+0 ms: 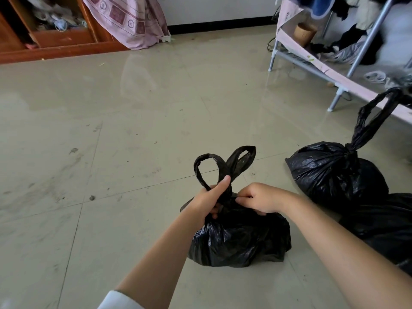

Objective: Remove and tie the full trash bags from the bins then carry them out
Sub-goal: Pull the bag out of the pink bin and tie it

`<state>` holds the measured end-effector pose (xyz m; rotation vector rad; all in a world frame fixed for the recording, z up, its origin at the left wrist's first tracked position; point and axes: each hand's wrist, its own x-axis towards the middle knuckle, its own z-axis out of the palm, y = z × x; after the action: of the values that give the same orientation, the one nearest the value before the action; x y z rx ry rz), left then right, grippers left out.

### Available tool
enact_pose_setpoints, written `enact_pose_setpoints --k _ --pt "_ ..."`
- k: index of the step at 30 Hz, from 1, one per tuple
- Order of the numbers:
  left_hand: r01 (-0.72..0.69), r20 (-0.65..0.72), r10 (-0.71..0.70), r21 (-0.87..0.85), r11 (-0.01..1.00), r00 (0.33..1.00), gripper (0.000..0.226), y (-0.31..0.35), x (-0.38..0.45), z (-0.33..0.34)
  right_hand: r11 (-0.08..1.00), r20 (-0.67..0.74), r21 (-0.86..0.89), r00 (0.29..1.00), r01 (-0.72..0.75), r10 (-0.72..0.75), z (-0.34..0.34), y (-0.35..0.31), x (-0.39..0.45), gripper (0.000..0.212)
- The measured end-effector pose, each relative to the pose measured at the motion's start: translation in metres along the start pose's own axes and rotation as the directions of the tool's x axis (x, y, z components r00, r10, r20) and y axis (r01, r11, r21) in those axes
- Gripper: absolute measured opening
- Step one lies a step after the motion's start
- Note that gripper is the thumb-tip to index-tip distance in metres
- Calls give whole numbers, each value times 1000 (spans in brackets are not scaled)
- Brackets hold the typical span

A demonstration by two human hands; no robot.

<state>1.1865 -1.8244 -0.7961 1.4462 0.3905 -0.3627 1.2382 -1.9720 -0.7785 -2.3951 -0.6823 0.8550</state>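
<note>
Bag (239, 239) of black plastic sitting on the tiled floor (111, 130), toward its near edge and about midway across. Left hand (210, 198) grips the gathered neck of the bag, fingers curled round the twisted plastic and thumb lying up along it. Two handle loops (225, 166) stand upright above this hand, side by side. Right hand (259, 198) grasps the plastic on the right side of the neck, fingers bent and pinching a fold; fingertips of the two hands lie just beside each other at the knot. White sleeve (120, 301) shows at the left forearm, at the bottom edge of the view.

Second bag (334, 172), already tied, rests on the floor to the right, its long loop (376, 112) rising toward a metal rack (312, 61) hung with clothes. Third black bag (383, 221) lies just nearer, partly behind the right forearm. Wooden cabinet (44, 39) and patterned cloth (131, 18) stand at the far left edge of the floor.
</note>
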Motion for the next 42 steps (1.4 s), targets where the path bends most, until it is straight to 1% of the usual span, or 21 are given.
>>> enact_pose_setpoints --k 3,7,11,13,15,17,19,20,21,22,25,27,28,30,32,34,35,37,39,40,42 --pt "29 -40 -29 1 1000 999 47 -1 1 1 999 27 -25 999 -19 20 2 2 -2 40" --pt "58 -102 -58 0 998 993 43 -6 5 0 997 19 -77 1000 -4 5 9 -2 -1 42" --pt "67 -142 -60 49 997 988 36 -11 7 0 994 -38 -109 999 11 -15 12 -6 1 46" --pt "76 -173 -68 45 996 983 29 -13 9 0 994 -88 -99 995 33 -42 13 -7 1 41" --pt "83 -245 -96 -64 994 965 23 -15 10 0 996 -147 -49 986 69 -76 14 -6 0 31" --pt "69 -290 -164 -312 948 943 23 -15 11 -1 994 -196 3 975 110 -108 16 -2 2 31" --pt "35 -214 -199 -591 806 956 25 -13 10 -3 989 -191 47 973 140 -129 15 -2 3 28" --pt "21 -161 -178 -682 731 971 27 -12 10 -5 988 -169 80 978 135 -120 13 -3 2 25" --pt "11 -121 -144 -728 686 982 31 -11 11 -6 987 -136 111 985 119 -104 12 -3 0 25" --pt "8 -92 -113 -740 673 989 35 -10 10 -7 986 -95 133 991 103 -91 9 -2 -2 25" --pt "25 -15 -48 -686 728 999 40 -8 6 -9 987 -3 137 996 84 -84 2 5 -6 23" --pt "48 51 -20 -642 765 998 38 -9 2 -9 983 -34 165 996 82 -78 -3 9 -8 13" --pt "54 69 -16 -595 802 998 35 -10 1 -9 979 -76 185 994 90 -77 -5 11 -8 19" --pt "31 41 -14 -459 888 999 30 -12 1 -5 976 -154 196 986 96 -66 -4 11 -5 29" --pt "21 -38 -39 -381 924 999 26 -12 4 0 978 -214 178 975 105 -65 0 11 -2 31" --pt "54 -108 -109 -425 904 988 31 -11 7 2 979 -274 174 960 111 -60 4 11 -1 35" --pt "58 -144 -138 -457 888 980 35 -10 8 2 979 -278 173 959 110 -59 4 11 -1 34" --pt "26 -218 -147 -475 879 965 41 -9 10 0 978 -219 184 974 94 -53 5 11 -2 25" --pt "-26 -224 -99 -495 869 970 43 -7 9 -4 977 -128 202 991 71 -45 3 13 -5 19" --pt "-31 -183 -73 -508 861 980 44 -5 7 -6 976 -91 209 995 58 -40 3 15 -7 23" --pt "26 -24 -42 -470 883 999 50 1 1 -8 974 -47 224 999 32 -22 1 18 -10 33"
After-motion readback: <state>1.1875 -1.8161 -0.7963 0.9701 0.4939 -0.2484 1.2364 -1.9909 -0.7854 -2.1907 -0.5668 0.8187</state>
